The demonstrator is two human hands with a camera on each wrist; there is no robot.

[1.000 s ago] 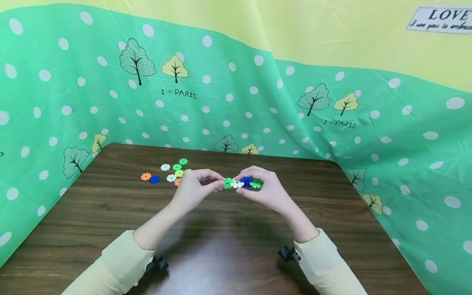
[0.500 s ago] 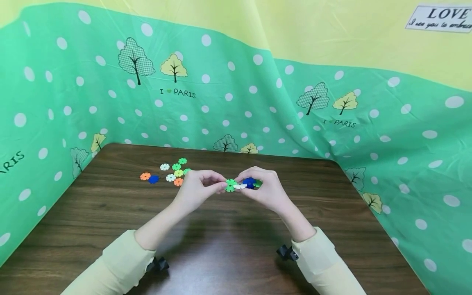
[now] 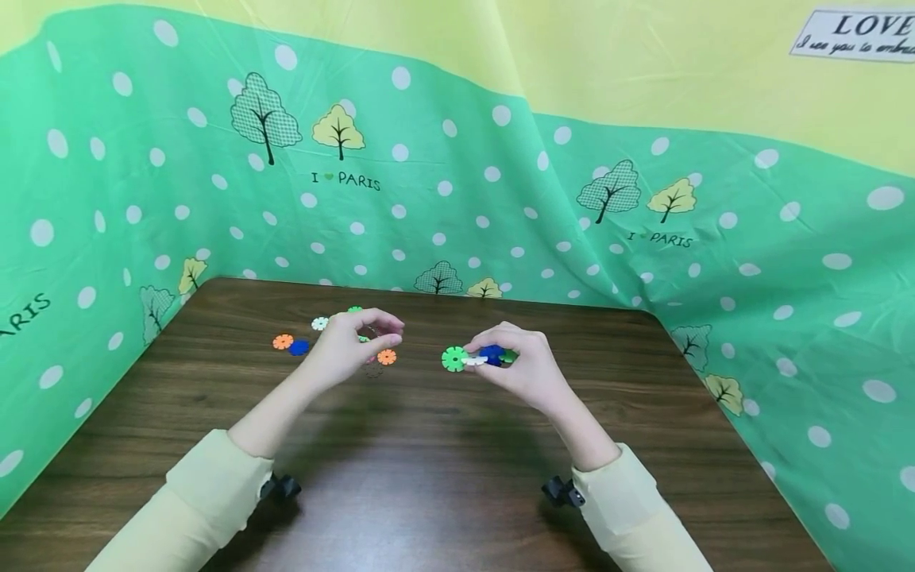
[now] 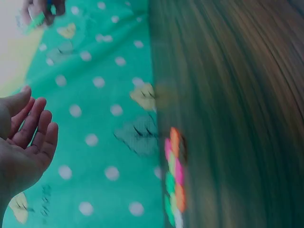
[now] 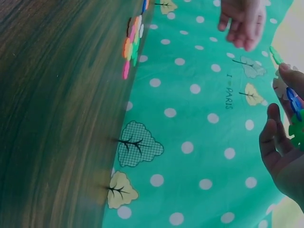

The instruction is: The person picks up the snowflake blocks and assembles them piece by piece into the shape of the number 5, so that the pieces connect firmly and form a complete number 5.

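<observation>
My right hand [image 3: 527, 367] pinches a short chain of interlocking snowflake discs between thumb and fingers, above the table. A green disc [image 3: 452, 360] forms its left end, followed by a white disc [image 3: 475, 361] seen nearly edge-on, a blue disc [image 5: 293, 99] and another green disc [image 5: 297, 129]. Apart from the chain, my left hand [image 3: 341, 348] is at the loose discs on the left, its fingers loosely bent with nothing between them. In the left wrist view the same hand [image 4: 28, 142] shows an empty palm. Part of the disc pile is hidden behind it.
Loose discs lie on the brown wooden table [image 3: 429, 477], among them an orange disc [image 3: 283, 342], a blue disc [image 3: 299, 348], a white disc [image 3: 319, 324] and another orange disc [image 3: 387, 357]. A green dotted curtain [image 3: 443, 214] hangs behind the table and along its sides.
My left hand has let go of the chain's green end disc and moved left over the loose discs. The chain has turned and shifted slightly right in my right hand.
</observation>
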